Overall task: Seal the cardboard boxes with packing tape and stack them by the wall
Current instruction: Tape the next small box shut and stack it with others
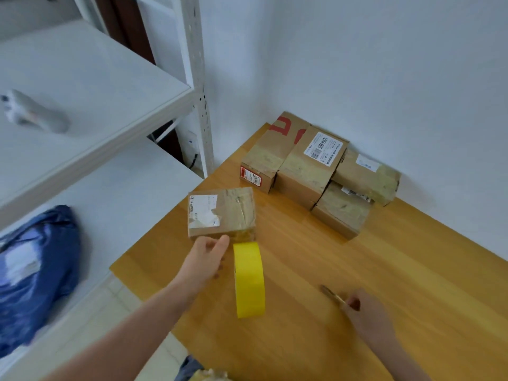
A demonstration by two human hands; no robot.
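A small taped cardboard box (222,212) with a torn white label lies on the wooden table (384,270), apart from the others. My left hand (205,261) reaches to its near edge, thumb against the box, fingers loosely curled and holding nothing. A yellow roll of packing tape (249,279) stands on edge just right of that hand, its top close to the box's near side. My right hand (367,312) pinches a small golden-brown tool (332,295) low over the table. Several taped boxes (310,166) sit grouped against the wall.
A white metal shelf unit (110,111) stands to the left of the table. A blue plastic bag (35,270) lies on its lower shelf and a blurred grey-white object (33,111) on the upper one. The white wall (384,78) runs behind the grouped boxes.
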